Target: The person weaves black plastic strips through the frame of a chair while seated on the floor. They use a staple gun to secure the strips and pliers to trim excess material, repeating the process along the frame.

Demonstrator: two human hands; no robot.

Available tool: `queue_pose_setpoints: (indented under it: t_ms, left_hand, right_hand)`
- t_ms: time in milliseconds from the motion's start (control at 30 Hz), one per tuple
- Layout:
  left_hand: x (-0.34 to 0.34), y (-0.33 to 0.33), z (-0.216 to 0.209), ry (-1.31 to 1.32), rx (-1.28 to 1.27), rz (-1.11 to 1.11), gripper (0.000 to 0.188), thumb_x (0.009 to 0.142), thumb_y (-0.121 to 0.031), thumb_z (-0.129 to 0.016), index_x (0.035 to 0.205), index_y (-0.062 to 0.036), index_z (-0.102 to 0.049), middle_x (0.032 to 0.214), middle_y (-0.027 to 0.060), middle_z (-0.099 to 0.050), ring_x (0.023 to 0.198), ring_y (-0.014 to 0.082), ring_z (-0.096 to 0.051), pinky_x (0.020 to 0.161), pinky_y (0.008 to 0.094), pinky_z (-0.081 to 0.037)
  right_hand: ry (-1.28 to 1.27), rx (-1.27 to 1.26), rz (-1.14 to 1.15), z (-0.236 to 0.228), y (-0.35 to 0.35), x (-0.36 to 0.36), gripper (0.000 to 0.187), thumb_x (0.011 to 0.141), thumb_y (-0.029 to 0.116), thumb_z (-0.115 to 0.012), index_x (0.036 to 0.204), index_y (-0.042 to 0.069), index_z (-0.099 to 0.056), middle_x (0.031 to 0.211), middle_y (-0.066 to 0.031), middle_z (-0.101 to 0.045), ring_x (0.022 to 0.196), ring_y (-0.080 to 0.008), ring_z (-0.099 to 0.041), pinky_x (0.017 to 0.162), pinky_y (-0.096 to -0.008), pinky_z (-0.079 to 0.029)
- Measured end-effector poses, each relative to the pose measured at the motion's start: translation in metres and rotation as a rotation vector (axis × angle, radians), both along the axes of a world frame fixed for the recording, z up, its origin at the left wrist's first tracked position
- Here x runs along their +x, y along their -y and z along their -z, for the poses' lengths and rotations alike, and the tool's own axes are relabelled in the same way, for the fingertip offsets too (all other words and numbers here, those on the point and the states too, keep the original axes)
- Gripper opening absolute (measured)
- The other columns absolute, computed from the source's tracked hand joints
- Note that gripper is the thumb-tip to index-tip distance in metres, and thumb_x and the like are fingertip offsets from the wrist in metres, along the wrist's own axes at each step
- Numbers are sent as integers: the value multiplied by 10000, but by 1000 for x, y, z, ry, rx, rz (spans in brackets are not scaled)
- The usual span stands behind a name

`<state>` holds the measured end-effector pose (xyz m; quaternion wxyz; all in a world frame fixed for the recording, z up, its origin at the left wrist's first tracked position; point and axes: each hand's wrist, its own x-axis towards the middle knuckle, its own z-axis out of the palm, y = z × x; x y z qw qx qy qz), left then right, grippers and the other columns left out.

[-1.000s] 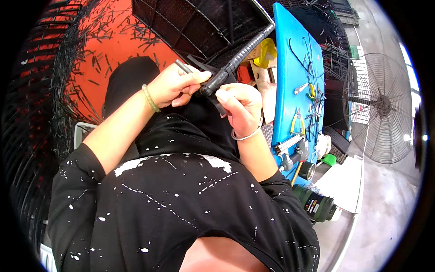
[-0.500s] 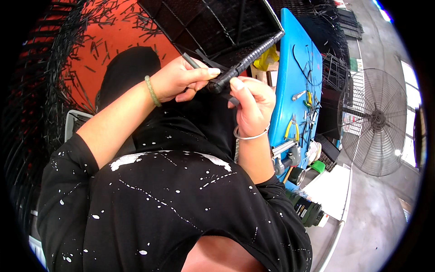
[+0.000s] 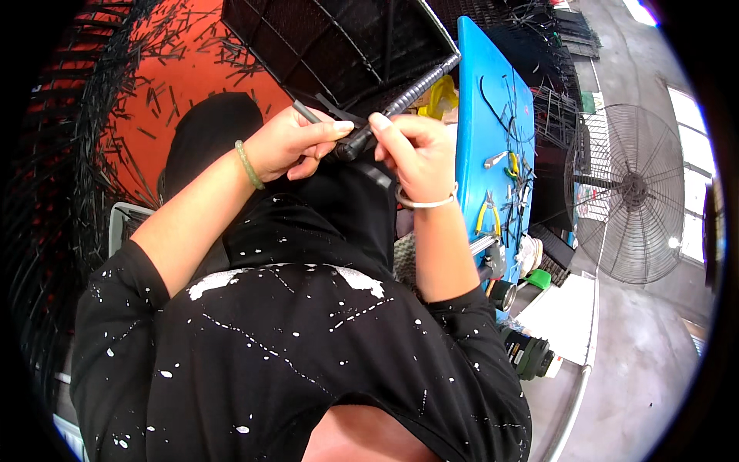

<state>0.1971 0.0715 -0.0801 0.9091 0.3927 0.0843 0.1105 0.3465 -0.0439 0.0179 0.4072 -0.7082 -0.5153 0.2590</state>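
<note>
A black frame with a woven panel (image 3: 331,46) leans over my lap, and one bar (image 3: 419,86) of it is wrapped in black flat strip down to its near end. My left hand (image 3: 296,145) is closed at that end, the thumb pressed against it. A dark grey plastic strip (image 3: 306,112) sticks up out of this hand. My right hand (image 3: 419,154) pinches beside the wrapping, thumb and forefinger together; what lies between them is hidden. Below it a greyish strip-like piece (image 3: 375,175) shows over my dark trousers.
At right stands a blue table (image 3: 481,115) with yellow-handled pliers (image 3: 489,215), another yellow-handled tool (image 3: 513,163) and black strip scraps. Beyond it is a large floor fan (image 3: 633,189). Cut strips lie scattered on the red floor (image 3: 165,115), and black woven material (image 3: 77,138) rises along the left.
Both hands, the wrapped bar and the panel have shifted a little left in the picture. My right fingers have moved up from below the bar's end to its side.
</note>
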Motion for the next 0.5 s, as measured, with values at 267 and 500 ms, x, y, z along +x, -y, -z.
queue_pose_setpoints:
  t_ms: [267,500]
  left_hand:
    - [1,1,5,-27,-21,-7,447,980,-256,-608,584,-84,-490,469,-40,-400,311,76,-374,323,225,-257]
    - [-3,-1,7,-2,-21,-5,425,986,-246,-585,607,-83,-485,490,-47,-380,328,68,-369,334,227,-269]
  right_hand:
    - [-133,153,251,8,2,-29,369,936,150,-663,597,6,-646,494,9,-536,448,-39,-468,438,-217,-332]
    - [393,9,-169,-4,-29,-8,272,837,183,-682,614,29,-651,522,-116,-554,466,-287,-529,475,-362,-420]
